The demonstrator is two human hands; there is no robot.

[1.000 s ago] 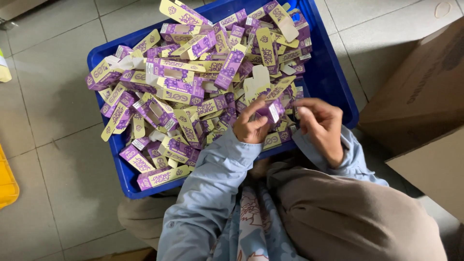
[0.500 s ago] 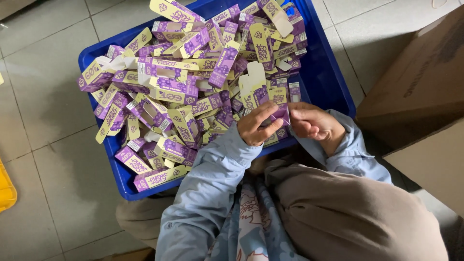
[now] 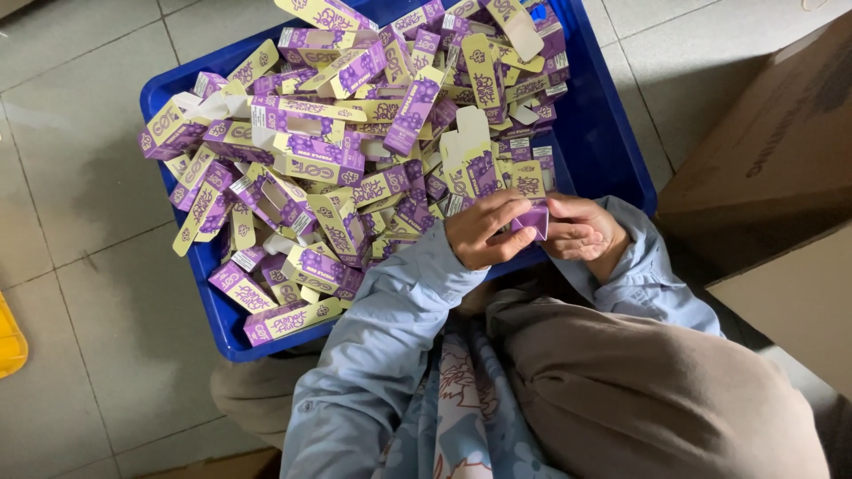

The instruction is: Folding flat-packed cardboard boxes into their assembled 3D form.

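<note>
Purple-and-cream cardboard throughout. Item one: small purple carton [image 3: 533,218], held between both hands at about four o'clock of the blue crate, over its near rim. Left hand [image 3: 484,232] grips it from the nine o'clock side, fingers curled over the top edge; right hand [image 3: 581,231] closes on it from three o'clock, thumb and fingers wrapped around the far end. Hands together, both clamped on the one carton, knuckles almost touching.

Item two: blue plastic crate [image 3: 612,133], rectangular, set on the floor and turned askew. Contents: heap of flat and half-folded cartons [image 3: 355,168], same purple and cream print, lying every which way, piled highest toward twelve o'clock.

Item three: pale blue sleeves, one per forearm, running in from six o'clock.

Item four: brown cardboard box [image 3: 781,168], large, at three o'clock of the crate, flap open.

Item five: yellow object [image 3: 11,341], only a corner visible, at eight o'clock by the frame edge.

Item six: grey floor tiles [image 3: 80,160] beneath everything.
</note>
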